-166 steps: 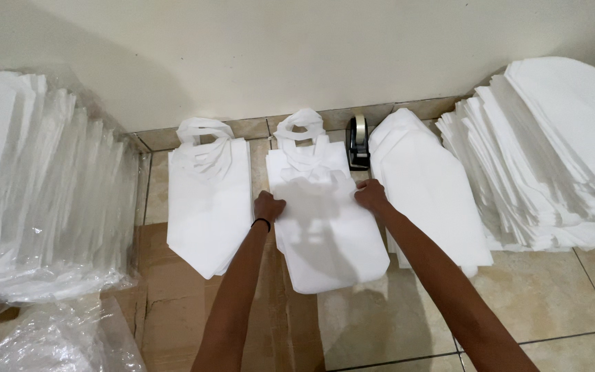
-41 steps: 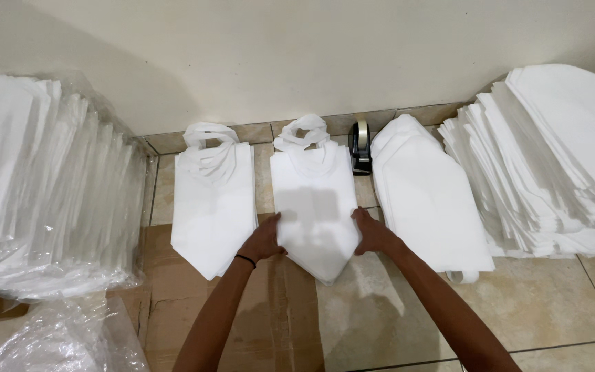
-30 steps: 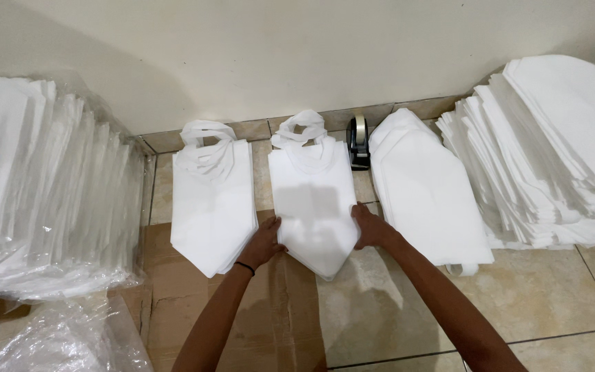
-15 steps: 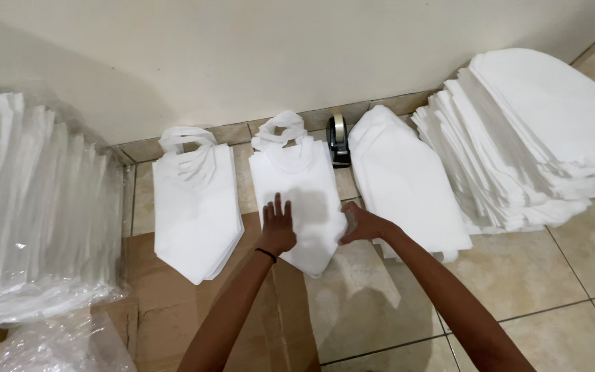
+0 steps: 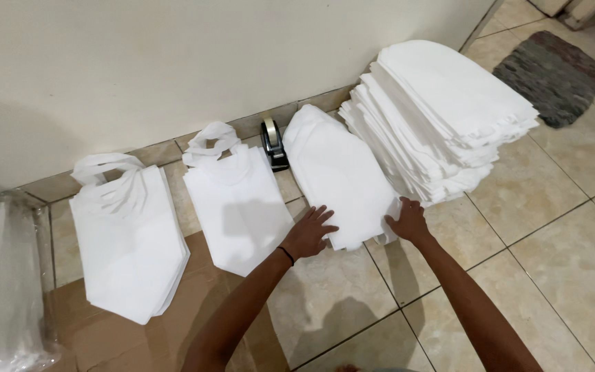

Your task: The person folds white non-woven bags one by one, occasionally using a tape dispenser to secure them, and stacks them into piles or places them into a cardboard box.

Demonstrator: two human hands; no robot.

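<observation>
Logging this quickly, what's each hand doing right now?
Left hand: open, fingers spread on the near edge of the third bag pile.
Right hand: open, palm down at that pile's right corner; holding nothing.

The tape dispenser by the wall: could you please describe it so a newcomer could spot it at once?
Follow the cream wall down to the tiled skirting, then look between the middle white bag pile and the pile under both hands. There stands the tape dispenser: small, dark and hard, the only non-white item in that row.
</observation>
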